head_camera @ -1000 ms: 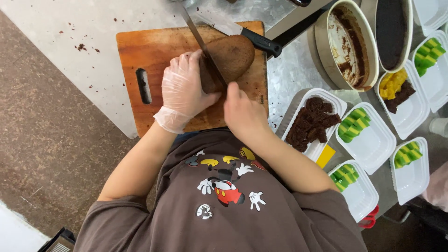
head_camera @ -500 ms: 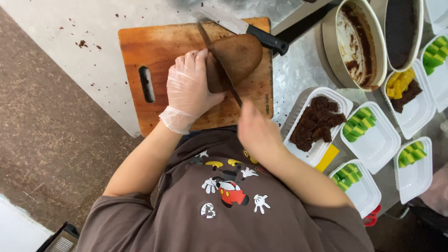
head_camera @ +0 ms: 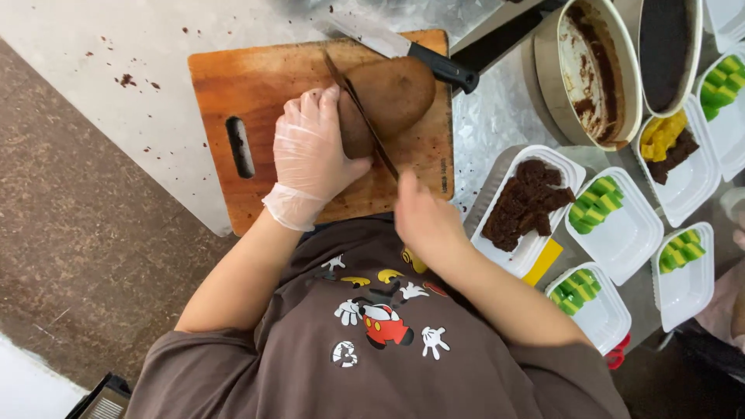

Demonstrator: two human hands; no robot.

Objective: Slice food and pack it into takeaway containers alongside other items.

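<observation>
In the head view, the round brown cake loaf (head_camera: pixel 392 97) lay on the rectangular wooden cutting board (head_camera: pixel 256 85), toward the board's right half, so that the blade had a firm flat base under it. The left hand (head_camera: pixel 314 151), in a thin clear plastic glove, was pressed on the loaf's left end, fingers together and curved over its top, apparently to keep it from sliding and to keep bare skin off the food. The left forearm ran up from the near edge, wrist bent slightly right.

The right hand (head_camera: pixel 423 221), bare, was closed around the handle of a thin-bladed knife (head_camera: pixel 361 116); the handle itself was hidden in the fist. The blade ran diagonally away from the person, set into the loaf just beside the gloved fingertips, which seemed to guide the slice width.

A second, black-handled knife (head_camera: pixel 403 53) lay at the board's far edge. To the right, white plastic trays (head_camera: pixel 621 233) held green pieces; one white tray (head_camera: pixel 504 186) held cut brown slices, near enough for easy loading.
</observation>
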